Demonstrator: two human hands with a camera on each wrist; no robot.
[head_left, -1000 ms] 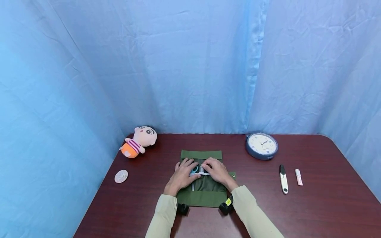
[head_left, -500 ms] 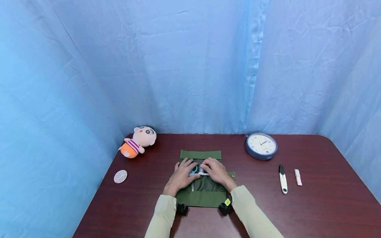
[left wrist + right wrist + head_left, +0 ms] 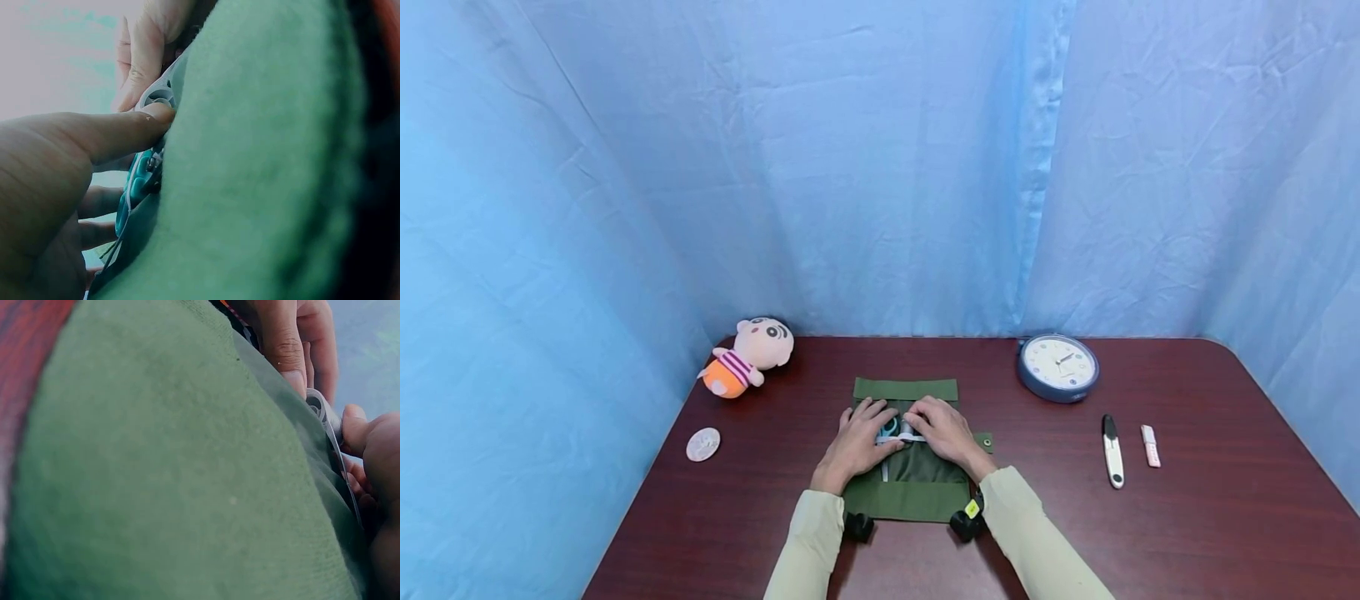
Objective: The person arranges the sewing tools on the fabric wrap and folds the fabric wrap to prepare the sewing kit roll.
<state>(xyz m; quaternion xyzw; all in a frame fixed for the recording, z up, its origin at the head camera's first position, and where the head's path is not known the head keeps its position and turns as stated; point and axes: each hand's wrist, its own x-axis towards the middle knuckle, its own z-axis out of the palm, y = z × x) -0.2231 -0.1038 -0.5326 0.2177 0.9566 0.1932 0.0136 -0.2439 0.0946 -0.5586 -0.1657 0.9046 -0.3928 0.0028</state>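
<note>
A dark green fabric roll pouch (image 3: 917,502) lies unfolded in the middle of the table, crossed by a white elastic band (image 3: 913,438). Behind the band sit turquoise-handled scissors (image 3: 890,428) and a grey spool (image 3: 159,95). My left hand (image 3: 859,443) rests over the pouch's left side, fingers spread. Its thumb reaches to the band and, in the left wrist view, presses at the spool's near end. From the right, my right hand (image 3: 946,433) pinches the spool (image 3: 316,405) between thumb and fingers; the fingertips are partly hidden in the head view.
A plush doll (image 3: 748,358) lies at the back left, with a round whitish disc (image 3: 703,444) in front of it. On the right are a blue-rimmed clock (image 3: 1058,367), a slim black-and-white tool (image 3: 1113,451) and a small pink-and-white stick (image 3: 1151,446). Blue curtains surround the table.
Both hands keep nearly the same pose over the pouch. The whole head view has shifted very slightly; no object has visibly moved on the table.
</note>
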